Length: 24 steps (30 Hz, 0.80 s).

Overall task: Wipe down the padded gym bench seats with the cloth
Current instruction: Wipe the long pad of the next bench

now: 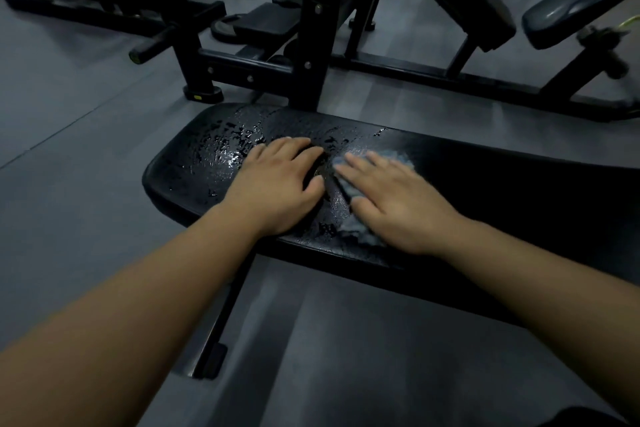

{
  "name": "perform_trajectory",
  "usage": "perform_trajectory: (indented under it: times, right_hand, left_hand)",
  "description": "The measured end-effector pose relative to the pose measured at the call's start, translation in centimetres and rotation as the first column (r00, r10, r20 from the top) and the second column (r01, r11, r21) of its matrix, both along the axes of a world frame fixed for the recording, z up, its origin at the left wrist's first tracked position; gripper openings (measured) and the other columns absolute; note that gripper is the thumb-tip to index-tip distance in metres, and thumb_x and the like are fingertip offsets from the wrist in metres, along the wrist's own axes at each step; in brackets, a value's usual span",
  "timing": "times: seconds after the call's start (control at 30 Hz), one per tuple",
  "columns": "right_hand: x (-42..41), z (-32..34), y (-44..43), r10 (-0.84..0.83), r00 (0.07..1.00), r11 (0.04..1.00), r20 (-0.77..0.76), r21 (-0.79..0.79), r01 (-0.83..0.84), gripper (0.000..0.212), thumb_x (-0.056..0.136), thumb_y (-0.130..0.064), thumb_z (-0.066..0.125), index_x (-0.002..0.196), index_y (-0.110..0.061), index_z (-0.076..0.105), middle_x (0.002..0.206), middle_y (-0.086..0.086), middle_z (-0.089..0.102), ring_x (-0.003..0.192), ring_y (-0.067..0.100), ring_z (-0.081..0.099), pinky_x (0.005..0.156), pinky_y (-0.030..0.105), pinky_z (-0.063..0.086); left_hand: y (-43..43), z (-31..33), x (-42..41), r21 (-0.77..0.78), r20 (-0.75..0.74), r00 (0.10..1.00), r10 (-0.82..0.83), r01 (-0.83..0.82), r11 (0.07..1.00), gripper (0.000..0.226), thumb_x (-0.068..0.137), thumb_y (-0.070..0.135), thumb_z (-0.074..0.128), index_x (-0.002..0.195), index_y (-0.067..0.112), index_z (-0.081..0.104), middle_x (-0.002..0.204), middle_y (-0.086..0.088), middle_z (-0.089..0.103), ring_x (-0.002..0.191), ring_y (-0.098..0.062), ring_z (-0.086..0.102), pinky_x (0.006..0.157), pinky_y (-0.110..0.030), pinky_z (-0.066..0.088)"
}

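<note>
A long black padded bench seat runs across the middle of the view, its left end wet and glistening with droplets. My left hand lies flat on the wet pad, fingers slightly apart, holding nothing. My right hand presses flat on a grey-blue cloth against the pad just right of the left hand. Bits of the cloth stick out above and below the palm; the rest is hidden under the hand.
A black upright steel frame stands right behind the bench. More dark gym machines fill the back, with a grey padded seat at far right. The bench's leg and foot reach the grey floor near me.
</note>
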State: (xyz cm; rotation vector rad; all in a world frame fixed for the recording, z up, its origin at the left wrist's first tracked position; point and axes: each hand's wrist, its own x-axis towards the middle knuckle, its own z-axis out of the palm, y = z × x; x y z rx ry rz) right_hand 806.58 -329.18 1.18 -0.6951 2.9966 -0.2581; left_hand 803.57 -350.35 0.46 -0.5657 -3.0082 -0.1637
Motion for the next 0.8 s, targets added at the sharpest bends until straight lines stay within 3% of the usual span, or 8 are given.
perform_trajectory:
  times: [0.17,0.27,0.33,0.4,0.57,0.67,0.73,0.8]
  right_hand:
    - [-7.5,-0.8,-1.2,-0.289,0.956,0.954,-0.043,0.074,0.292,0.059,0.103,-0.044,0.024,0.159,-0.028,0.02,0.167,0.0,0.014,0.153,0.027,0.014,0.123,0.043,0.01]
    - [-6.4,-0.5,-4.4,-0.179,0.984,0.983,-0.026,0.039,0.18,0.057,0.104,-0.04,0.024,0.159,-0.027,0.019,0.168,-0.001,0.012,0.154,0.025,0.009,0.123,0.042,0.006]
    - [-3.8,-0.2,-3.3,-0.038,0.999,0.999,-0.016,-0.002,0.038,0.058,0.102,-0.042,0.021,0.159,-0.03,0.019,0.167,-0.005,0.012,0.154,0.02,0.008,0.123,0.038,0.003]
    - [-3.4,-0.1,-0.8,-0.021,1.0,1.0,-0.019,-0.004,0.021,0.063,0.097,-0.045,0.018,0.159,-0.032,0.019,0.167,-0.007,0.012,0.153,0.017,0.01,0.122,0.035,0.004]
    - [-10.2,-0.6,-2.3,-0.311,0.948,0.947,-0.059,0.063,0.315,0.055,0.104,-0.041,0.024,0.156,-0.025,0.026,0.165,0.001,0.022,0.15,0.028,0.022,0.119,0.044,0.017]
    - [-7.2,-0.4,-5.6,-0.163,0.986,0.985,-0.028,0.059,0.165,0.058,0.103,-0.041,0.021,0.158,-0.025,0.02,0.167,0.001,0.015,0.152,0.026,0.014,0.122,0.043,0.011]
    - [-2.8,0.0,-4.3,0.023,1.0,0.999,-0.011,0.033,-0.023,0.067,0.097,-0.047,0.012,0.16,-0.027,0.014,0.168,-0.003,0.01,0.154,0.021,0.008,0.124,0.04,0.006]
    - [-1.5,0.2,-1.6,0.06,0.998,0.998,0.006,0.036,-0.06,0.075,0.088,-0.053,0.006,0.16,-0.031,0.012,0.167,-0.007,0.008,0.154,0.017,0.006,0.125,0.038,0.005]
  left_hand:
    - [0.3,-0.5,-0.2,0.022,0.049,0.999,0.023,-0.024,0.999,0.076,0.088,0.059,0.015,0.156,0.028,0.023,0.165,0.004,0.016,0.153,-0.019,0.007,0.123,-0.049,0.01]
    - [0.1,-0.4,-0.1,0.029,0.066,0.996,0.06,-0.062,0.998,0.084,0.083,0.061,0.01,0.156,0.022,0.022,0.166,0.001,0.013,0.153,-0.02,0.007,0.123,-0.046,0.008]
    - [0.1,-0.4,0.0,0.033,0.075,0.995,0.062,-0.065,0.997,0.083,0.083,0.057,0.011,0.157,0.02,0.02,0.167,-0.001,0.011,0.153,-0.021,0.006,0.124,-0.047,0.007]
    - [0.0,-0.2,-0.1,0.038,0.086,0.995,0.058,-0.062,0.997,0.079,0.085,0.051,0.013,0.157,0.02,0.019,0.167,0.0,0.01,0.153,-0.021,0.005,0.124,-0.047,0.005]
    - [0.0,-0.2,-0.3,0.064,0.091,0.994,0.053,-0.059,0.996,0.077,0.085,0.045,0.015,0.157,0.02,0.023,0.166,0.0,0.013,0.153,-0.02,0.008,0.123,-0.046,0.007]
    - [-0.7,0.2,-1.0,0.08,0.086,0.996,0.019,-0.026,0.996,0.076,0.082,0.042,0.018,0.155,0.021,0.031,0.164,0.0,0.023,0.151,-0.021,0.018,0.123,-0.039,0.015]
    - [-1.8,0.5,-1.5,0.057,0.06,0.998,-0.027,0.023,0.998,0.073,0.084,0.04,0.02,0.152,0.022,0.036,0.161,0.001,0.03,0.148,-0.02,0.026,0.121,-0.035,0.02]
    - [-2.5,0.3,-1.3,0.006,0.014,1.0,-0.015,0.015,1.0,0.068,0.088,0.041,0.018,0.153,0.025,0.035,0.161,0.004,0.03,0.147,-0.019,0.027,0.121,-0.038,0.019]
